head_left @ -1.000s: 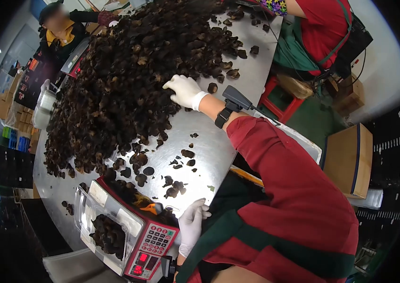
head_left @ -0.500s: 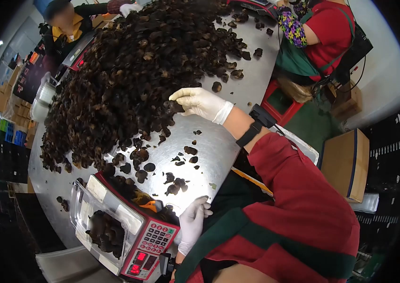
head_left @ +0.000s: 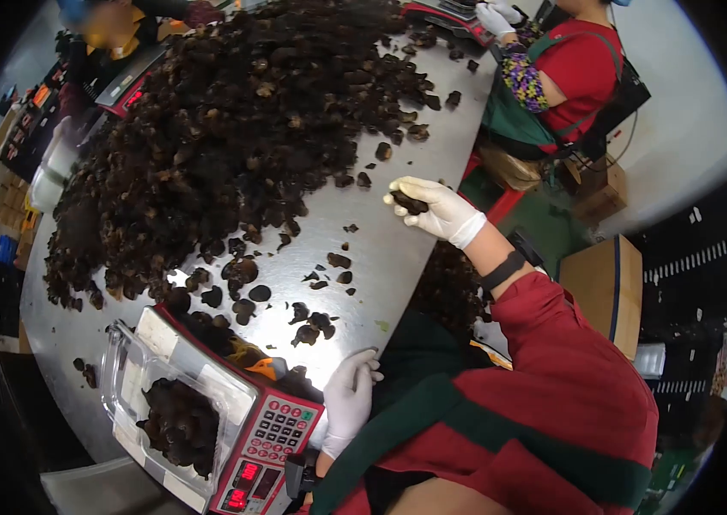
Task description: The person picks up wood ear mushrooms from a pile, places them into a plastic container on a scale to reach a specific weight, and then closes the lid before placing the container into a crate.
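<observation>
My right hand point(head_left: 436, 210), in a white glove, is closed around dark mushroom pieces point(head_left: 409, 202) that look like wood ear. It is raised over the right edge of the metal table point(head_left: 372, 257). My left hand point(head_left: 351, 396), also gloved, rests by the near table edge beside a red scale point(head_left: 282, 425). Its fingers are loosely bent, with nothing visible in them. On the scale sits a clear plastic tray point(head_left: 123, 386) holding a clump of dark mushrooms point(head_left: 179, 425). A large heap of the same mushrooms point(head_left: 226, 129) covers the far part of the table.
Loose mushroom pieces point(head_left: 312, 326) lie between the heap and my left hand. An orange-handled tool point(head_left: 267, 367) lies behind the scale. Two people work across the table, one in a red shirt point(head_left: 582, 69), each near another scale. A cardboard box point(head_left: 599, 287) stands at right.
My right hand has moved from the heap's edge rightward toward the table edge, now with dark mushroom pieces in it. My left hand stays by the scale. The view has shifted slightly.
</observation>
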Tool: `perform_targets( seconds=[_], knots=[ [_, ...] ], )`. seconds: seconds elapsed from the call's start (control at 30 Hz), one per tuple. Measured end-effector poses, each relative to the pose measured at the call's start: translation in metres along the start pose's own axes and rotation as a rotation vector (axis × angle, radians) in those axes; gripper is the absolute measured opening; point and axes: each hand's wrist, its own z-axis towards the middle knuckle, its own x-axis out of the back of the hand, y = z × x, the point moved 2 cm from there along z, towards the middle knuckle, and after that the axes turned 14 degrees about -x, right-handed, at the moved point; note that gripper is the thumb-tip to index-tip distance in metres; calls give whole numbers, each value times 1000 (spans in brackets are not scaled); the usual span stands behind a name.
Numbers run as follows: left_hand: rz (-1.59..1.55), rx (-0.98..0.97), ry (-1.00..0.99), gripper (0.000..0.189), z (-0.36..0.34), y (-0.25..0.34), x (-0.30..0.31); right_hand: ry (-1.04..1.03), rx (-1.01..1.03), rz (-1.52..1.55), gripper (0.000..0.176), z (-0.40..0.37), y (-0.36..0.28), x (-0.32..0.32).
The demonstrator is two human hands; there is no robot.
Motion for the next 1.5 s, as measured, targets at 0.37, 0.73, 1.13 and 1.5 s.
perform_targets(
  seconds=[0.37, 0.73, 1.13, 1.5],
  knots=[
    [4, -46, 35, 23, -3, -1, -1, -86, 9, -94, 40, -6, 8, -43],
    [31, -121, 68, 22, -10, -9, 2, -165, -249, -169, 40, 26, 48, -98],
    [927, -620, 297, 46, 13, 74, -3, -359, -451, -47, 47, -6, 99, -134],
    [758, -599, 148, 11, 32, 59, -11, -218, -538, -393, 35, -58, 70, -80]
  ],
)
